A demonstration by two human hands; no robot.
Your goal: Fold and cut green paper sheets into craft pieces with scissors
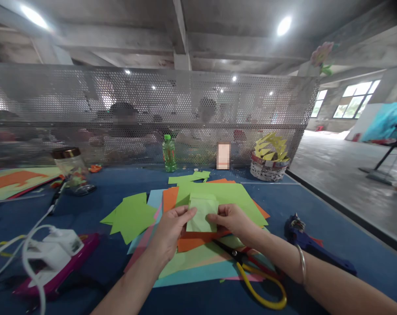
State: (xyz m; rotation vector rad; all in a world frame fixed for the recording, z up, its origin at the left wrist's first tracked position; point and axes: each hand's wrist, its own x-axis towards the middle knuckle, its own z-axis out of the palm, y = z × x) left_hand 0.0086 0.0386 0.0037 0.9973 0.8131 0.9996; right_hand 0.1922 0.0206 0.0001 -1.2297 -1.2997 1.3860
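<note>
A small folded piece of pale green paper (201, 213) is held up between both hands. My left hand (175, 225) pinches its left edge, thumb on the front. On its right edge my right hand (229, 218) grips with thumb and fingers. Behind and below lies a bright green sheet (238, 197) over orange paper (195, 241) and other coloured sheets (182, 278). Scissors (262, 284) with yellow and red handles rest on the stack's front right, their blades pointing toward the held paper. More green paper pieces (133, 217) lie left of the stack.
A power strip (64, 267) with white plugs and cables sits front left, a lidded jar (75, 173) behind it. A green bottle (169, 154) and a basket (269, 168) stand by the perforated metal screen (185, 100). A blue-handled hand tool (319, 251) lies at right.
</note>
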